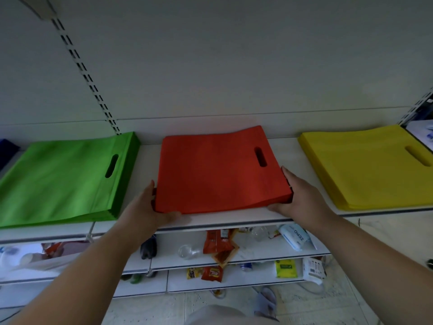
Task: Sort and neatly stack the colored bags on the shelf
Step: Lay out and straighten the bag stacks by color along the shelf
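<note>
A stack of red bags [210,170] lies in the middle of the white shelf [234,219], with its handle cut-out at the right. My left hand [147,207] holds the stack's front left corner, thumb along the front edge. At the front right corner, my right hand [297,195] holds it the same way, fingers along the side. A stack of green bags [63,177] lies to the left and a stack of yellow bags [367,167] to the right, both flat and apart from the red one.
A slotted upright [86,78] runs up the back wall. Lower shelves hold snack packets [218,245], a tissue pack [294,235], a clear bottle [187,250] and other small goods. A dark blue item [7,148] sits at the far left.
</note>
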The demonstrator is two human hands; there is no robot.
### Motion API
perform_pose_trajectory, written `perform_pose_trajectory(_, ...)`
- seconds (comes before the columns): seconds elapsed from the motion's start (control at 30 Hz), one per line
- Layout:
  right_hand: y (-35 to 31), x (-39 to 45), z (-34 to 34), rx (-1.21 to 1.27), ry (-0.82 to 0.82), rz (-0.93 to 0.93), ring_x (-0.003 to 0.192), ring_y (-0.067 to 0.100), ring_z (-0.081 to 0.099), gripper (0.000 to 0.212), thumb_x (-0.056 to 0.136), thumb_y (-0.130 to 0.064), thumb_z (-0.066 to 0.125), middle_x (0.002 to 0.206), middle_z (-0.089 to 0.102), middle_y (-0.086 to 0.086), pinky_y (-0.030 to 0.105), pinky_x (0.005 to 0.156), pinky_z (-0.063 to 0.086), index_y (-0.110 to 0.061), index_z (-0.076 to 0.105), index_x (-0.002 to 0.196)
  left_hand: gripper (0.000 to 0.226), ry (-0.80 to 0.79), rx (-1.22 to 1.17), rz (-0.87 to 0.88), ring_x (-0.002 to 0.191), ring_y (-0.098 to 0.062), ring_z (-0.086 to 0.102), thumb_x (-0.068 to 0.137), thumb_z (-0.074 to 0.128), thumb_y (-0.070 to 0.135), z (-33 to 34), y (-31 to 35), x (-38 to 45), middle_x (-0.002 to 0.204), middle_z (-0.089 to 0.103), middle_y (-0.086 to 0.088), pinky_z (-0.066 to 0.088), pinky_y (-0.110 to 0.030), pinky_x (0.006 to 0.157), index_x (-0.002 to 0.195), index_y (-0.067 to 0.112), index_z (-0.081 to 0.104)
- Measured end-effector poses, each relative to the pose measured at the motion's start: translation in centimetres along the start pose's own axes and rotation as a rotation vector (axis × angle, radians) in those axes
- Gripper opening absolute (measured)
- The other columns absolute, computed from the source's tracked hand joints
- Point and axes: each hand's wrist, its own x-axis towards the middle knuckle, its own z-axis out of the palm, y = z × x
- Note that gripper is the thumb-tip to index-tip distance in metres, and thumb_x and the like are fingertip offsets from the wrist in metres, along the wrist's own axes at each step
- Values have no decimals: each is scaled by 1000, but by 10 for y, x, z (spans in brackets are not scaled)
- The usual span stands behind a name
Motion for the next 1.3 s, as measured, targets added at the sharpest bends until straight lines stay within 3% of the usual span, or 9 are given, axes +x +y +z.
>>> perform_pose_trajectory(0.07, 0, 0, -2, 28, -46, 22, 96, -8, 59, 84, 63, -33, 90, 108, 63, -22, 15, 83, 47, -49, 41, 130, 136, 46, 236, 67, 113, -14, 57, 41, 92, 59, -2, -2, 2, 132, 50, 8, 45, -38, 102, 152, 24, 21)
perform_pose_trajectory(0.17, 2, 0, -5, 36, -29, 37, 93, -4, 62, 72, 65, -29, 90, 105, 66, -18, 27, 88, 53, -46, 51, 122, 108, 136, 463, 194, 104, -15, 55, 62, 89, 43, -5, 2, 8, 132, 49, -1, 45, -31, 88, 150, 26, 29)
perform_pose_trajectory(0.5, 4, -3, -9, 20, -46, 34, 94, -8, 62, 70, 66, -29, 89, 105, 68, -21, 20, 86, 50, -37, 57, 127, 94, 161, 555, 296, 84, -6, 49, 71, 84, 38, -9, 8, 9, 102, 51, 11, 40, -24, 80, 149, 25, 34)
perform_pose_trajectory(0.87, -7, -9, -7, -31, -94, 39, 91, -1, 62, 55, 77, -48, 77, 100, 64, -15, 23, 79, 52, -41, 54, 126, 70, -14, 490, 220, 94, -7, 60, 72, 79, 52, -17, -1, 19, 109, 59, 12, 49, -28, 84, 132, 38, 47)
perform_pose_trajectory(0.93, -14, -6, -8, 98, -129, 138, 98, -3, 63, 43, 86, -59, 57, 109, 67, -16, 30, 89, 53, -41, 55, 125, 33, -63, 287, 145, 91, -1, 63, 82, 72, 47, -16, 13, 15, 99, 65, 18, 47, -22, 77, 110, 44, 55)
perform_pose_trajectory(1.0, -18, 8, -9, 167, -134, 335, 117, 8, 58, 67, 85, -76, 36, 128, 62, -11, 41, 104, 45, -33, 54, 134, 7, -60, 22, 39, 91, -11, 67, 94, 60, 38, -14, 25, 20, 92, 72, 8, 49, -26, 79, 99, 35, 61)
perform_pose_trajectory(1.07, -18, 30, -9, 308, -128, 540, 122, 18, 55, 82, 80, -81, 38, 133, 60, -2, 44, 110, 37, -22, 55, 134, 19, -56, -111, -47, 94, -24, 70, 97, 56, 35, -15, 35, 36, 95, 75, -4, 52, -41, 91, 103, 20, 65)
perform_pose_trajectory(1.2, -29, 68, -15, 609, -88, 712, 82, 21, 66, 37, 97, -45, 54, 89, 72, 6, 36, 80, 54, -11, 68, 99, 31, 69, -164, -203, 93, -32, 69, 94, 63, 31, -22, 45, 75, 99, 73, -15, 52, -50, 95, 108, 3, 64)
perform_pose_trajectory(1.3, -31, 84, -19, 631, -113, 730, 71, 22, 62, 36, 96, -47, 54, 78, 67, 6, 31, 65, 50, -14, 67, 90, 30, 91, -140, -256, 89, -33, 69, 94, 63, 28, -19, 49, 93, 96, 72, -18, 53, -51, 92, 103, 0, 65)
